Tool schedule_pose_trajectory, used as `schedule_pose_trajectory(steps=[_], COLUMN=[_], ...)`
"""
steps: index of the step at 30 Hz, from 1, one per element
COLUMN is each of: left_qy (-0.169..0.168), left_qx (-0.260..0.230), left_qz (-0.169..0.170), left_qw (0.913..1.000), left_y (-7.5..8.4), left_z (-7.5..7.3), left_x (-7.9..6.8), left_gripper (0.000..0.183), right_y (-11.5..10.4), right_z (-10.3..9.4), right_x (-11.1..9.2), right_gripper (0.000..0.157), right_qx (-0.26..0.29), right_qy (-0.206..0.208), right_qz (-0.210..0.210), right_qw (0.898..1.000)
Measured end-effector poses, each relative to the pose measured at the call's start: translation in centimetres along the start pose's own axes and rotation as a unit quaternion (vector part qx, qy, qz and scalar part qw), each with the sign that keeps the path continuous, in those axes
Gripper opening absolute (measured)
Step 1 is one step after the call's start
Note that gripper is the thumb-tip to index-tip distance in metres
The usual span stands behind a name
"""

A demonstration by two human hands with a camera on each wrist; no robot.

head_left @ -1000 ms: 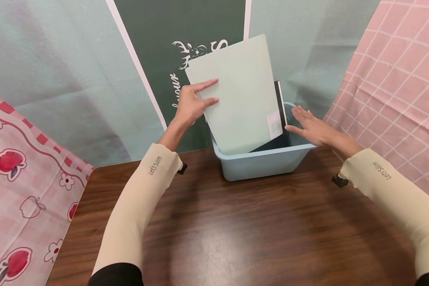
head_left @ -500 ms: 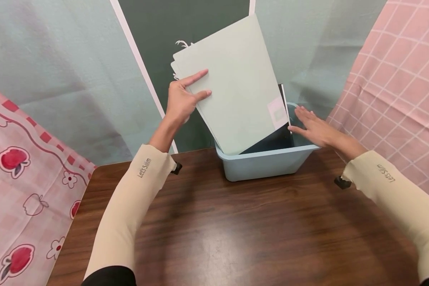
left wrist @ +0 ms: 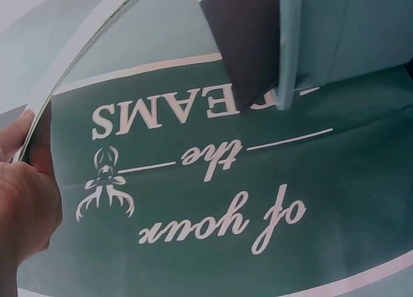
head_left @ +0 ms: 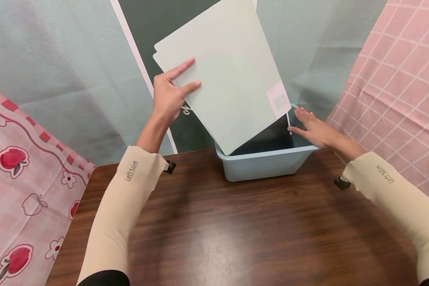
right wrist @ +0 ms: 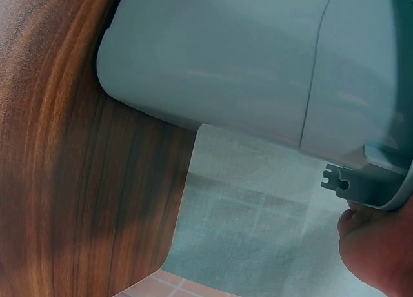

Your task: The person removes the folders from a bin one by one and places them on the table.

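Observation:
In the head view my left hand (head_left: 168, 93) pinches a large, thin pale green notebook (head_left: 225, 75) by its left edge, thumb and index finger lying across its front. Two layers fan apart at its upper left corner, and a pinkish label (head_left: 279, 100) marks the lower right. The notebook tilts over a light blue plastic bin (head_left: 264, 166), its bottom corner at the front left rim. My right hand (head_left: 318, 129) lies at the bin's right rim, fingers extended. Close to its thumb, a dark flat item (head_left: 268, 137) with a white edge stands inside the bin.
The bin stands toward the back of a brown wooden table (head_left: 214, 222). A pale cloth with a dark green printed panel (left wrist: 213, 181) hangs behind. Pink checked cloth (head_left: 404, 71) borders the right side, and apple-printed cloth (head_left: 18, 190) the left.
My left hand has moved left and upward with the notebook, raising it and tilting it further. More of the dark item in the bin shows now. The right hand stays nearly still.

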State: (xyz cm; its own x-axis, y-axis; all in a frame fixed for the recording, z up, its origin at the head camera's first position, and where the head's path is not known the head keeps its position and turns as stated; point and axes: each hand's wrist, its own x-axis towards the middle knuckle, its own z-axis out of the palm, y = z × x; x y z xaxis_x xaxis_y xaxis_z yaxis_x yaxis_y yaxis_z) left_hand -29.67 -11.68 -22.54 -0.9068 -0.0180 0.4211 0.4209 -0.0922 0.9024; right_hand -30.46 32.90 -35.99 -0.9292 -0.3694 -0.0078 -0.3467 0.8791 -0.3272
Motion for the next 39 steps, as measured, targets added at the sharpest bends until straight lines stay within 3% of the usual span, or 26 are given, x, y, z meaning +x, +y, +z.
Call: schedule_pose_trajectory(steps=[8, 16, 25, 39], left_qy=[0.014, 0.033, 0.046, 0.035], left_qx=[-0.051, -0.088, -0.098, -0.117], left_qz=[0.026, 0.028, 0.027, 0.027], left_qw=[0.9982, 0.9951, 0.9938, 0.9921], left_y=[1.4, 2.4, 3.6, 5.0], left_z=[-1.2, -2.9, -4.2, -6.8], left_x=[-0.3, -1.0, -1.5, -3.1], left_gripper=[0.058, 0.059, 0.061, 0.061], right_y=[0.1, 0.0, 0.1, 0.0], right_z=[0.1, 0.1, -0.1, -0.1], right_x=[0.1, 0.1, -0.1, -0.2], right_gripper=[0.092, 0.092, 0.092, 0.092], right_qx=[-0.001, -0.003, -0.001, 0.01], right_qy=[0.004, 0.006, 0.004, 0.002], right_qz=[-0.002, 0.002, 0.005, 0.012], right_qw=[1.0, 1.0, 1.0, 1.0])
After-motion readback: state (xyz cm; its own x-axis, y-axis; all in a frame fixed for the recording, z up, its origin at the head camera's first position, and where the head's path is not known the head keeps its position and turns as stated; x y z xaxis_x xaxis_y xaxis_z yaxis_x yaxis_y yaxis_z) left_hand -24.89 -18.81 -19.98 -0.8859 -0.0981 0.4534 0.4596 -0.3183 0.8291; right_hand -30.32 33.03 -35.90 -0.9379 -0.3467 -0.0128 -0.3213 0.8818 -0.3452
